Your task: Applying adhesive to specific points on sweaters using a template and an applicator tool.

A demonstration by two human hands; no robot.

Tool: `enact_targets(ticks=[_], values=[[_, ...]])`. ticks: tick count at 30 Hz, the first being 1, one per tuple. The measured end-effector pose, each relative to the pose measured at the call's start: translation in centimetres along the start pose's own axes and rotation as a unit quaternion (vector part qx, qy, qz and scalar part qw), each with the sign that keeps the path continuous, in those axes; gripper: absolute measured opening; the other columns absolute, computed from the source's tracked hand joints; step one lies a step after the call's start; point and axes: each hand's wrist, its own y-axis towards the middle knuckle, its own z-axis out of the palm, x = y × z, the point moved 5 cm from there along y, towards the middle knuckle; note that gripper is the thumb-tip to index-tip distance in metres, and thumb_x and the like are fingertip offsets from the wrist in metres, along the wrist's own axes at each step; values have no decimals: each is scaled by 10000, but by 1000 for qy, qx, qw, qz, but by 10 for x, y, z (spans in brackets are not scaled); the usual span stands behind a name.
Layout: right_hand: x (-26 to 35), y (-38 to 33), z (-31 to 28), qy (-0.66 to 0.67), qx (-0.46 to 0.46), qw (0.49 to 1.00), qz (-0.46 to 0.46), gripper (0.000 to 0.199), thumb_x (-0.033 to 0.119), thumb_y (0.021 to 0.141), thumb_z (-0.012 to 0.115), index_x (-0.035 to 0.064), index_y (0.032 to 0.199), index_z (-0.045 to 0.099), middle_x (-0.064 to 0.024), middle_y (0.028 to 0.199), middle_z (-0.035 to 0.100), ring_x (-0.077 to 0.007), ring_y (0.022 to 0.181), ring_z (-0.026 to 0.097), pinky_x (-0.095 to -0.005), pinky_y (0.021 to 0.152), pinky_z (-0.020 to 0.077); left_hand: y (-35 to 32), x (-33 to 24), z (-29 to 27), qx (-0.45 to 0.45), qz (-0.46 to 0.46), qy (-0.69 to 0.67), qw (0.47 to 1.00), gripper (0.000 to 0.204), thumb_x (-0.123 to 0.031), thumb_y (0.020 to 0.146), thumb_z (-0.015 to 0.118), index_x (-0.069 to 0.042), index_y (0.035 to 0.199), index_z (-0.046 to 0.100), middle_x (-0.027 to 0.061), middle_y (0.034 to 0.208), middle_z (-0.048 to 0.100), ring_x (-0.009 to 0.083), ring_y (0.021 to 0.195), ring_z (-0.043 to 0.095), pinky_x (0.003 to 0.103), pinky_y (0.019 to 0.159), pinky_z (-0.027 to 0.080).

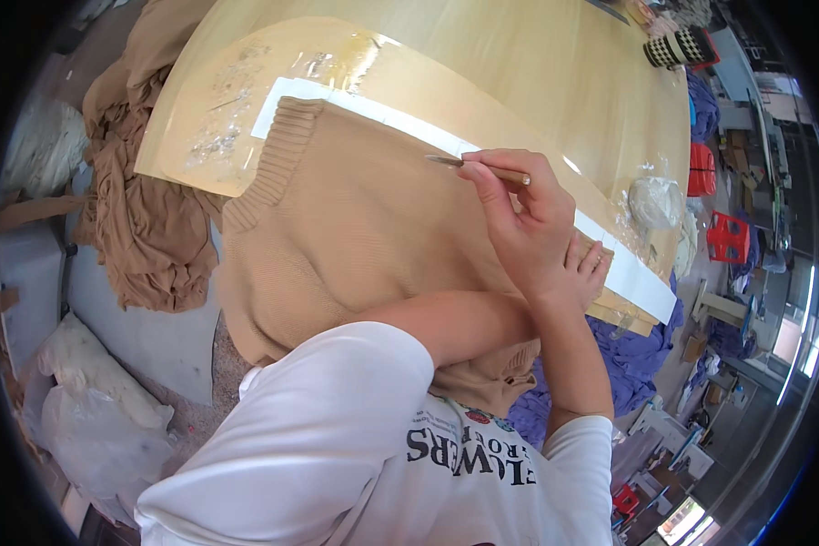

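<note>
A tan knitted garment piece (391,209) lies over the near edge of the table. Its ribbed band (278,155) is on the left, and its near part hangs in folds toward my body. Along its far edge a long white strip (642,278) shows from beneath. My right hand (528,214) pinches a slim tool (446,161) with a dark pointed tip and brown handle. The tip points left, just over the knit near the strip. My left arm passes under my right wrist. Partly hidden behind that wrist, my left hand (590,264) lies with fingers spread on the garment's right end.
The pale wooden table (519,64) has clear tape and worn patches. A clear plastic bundle (655,202) sits at its right edge. Brown fabric (146,227) is heaped left, purple fabric (623,364) lower right. Plastic bags (100,428) lie lower left; a red stool (728,237) stands right.
</note>
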Motion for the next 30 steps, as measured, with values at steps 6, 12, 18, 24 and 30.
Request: enact_targets(ticks=[6, 12, 18, 24, 30], values=[[-11, 21, 35, -14, 98, 995, 11, 75, 5, 855, 586, -25, 921, 570, -105, 881, 652, -130, 806, 641, -225, 702, 514, -3, -5, -50, 127, 111, 157, 973, 560, -319, 893, 395, -44, 1375, 323, 130, 1454, 210, 397, 1345, 129, 760, 955, 97], [-12, 29, 41, -17, 56, 998, 8, 99, 67, 826, 634, 8, 882, 577, -93, 725, 635, -160, 570, 594, -262, 551, 481, -7, -4, -56, 88, 79, 143, 983, 499, -280, 903, 384, -51, 1347, 377, 127, 1439, 239, 365, 1347, 159, 738, 987, 101], [60, 25, -47, 16, -153, 988, -33, 150, 69, 943, 460, -6, 1025, 561, -67, 728, 576, -116, 639, 573, -221, 566, 461, 31, 98, -152, 212, 33, 61, 975, 351, -284, 860, 459, -76, 1126, 554, 109, 1243, 437, 289, 1181, 393, 569, 938, 277], [93, -61, 32, -147, 314, 936, -53, 166, 42, 804, 593, 33, 962, 543, -87, 856, 575, -190, 725, 554, -272, 611, 447, -94, 309, -384, 214, -284, 138, 925, 505, -474, 880, 466, -5, 877, 655, 201, 729, 621, 343, 692, 606, 417, 631, 466], [127, -28, -30, -88, 73, 991, -72, 159, -94, 759, 579, 44, 792, 507, -58, 857, 559, -146, 765, 530, -257, 716, 436, -149, 282, -346, 148, -315, -363, 865, 824, -663, 834, 396, -22, 1350, 371, 158, 1283, 481, 258, 1133, 494, 357, 971, 364]])
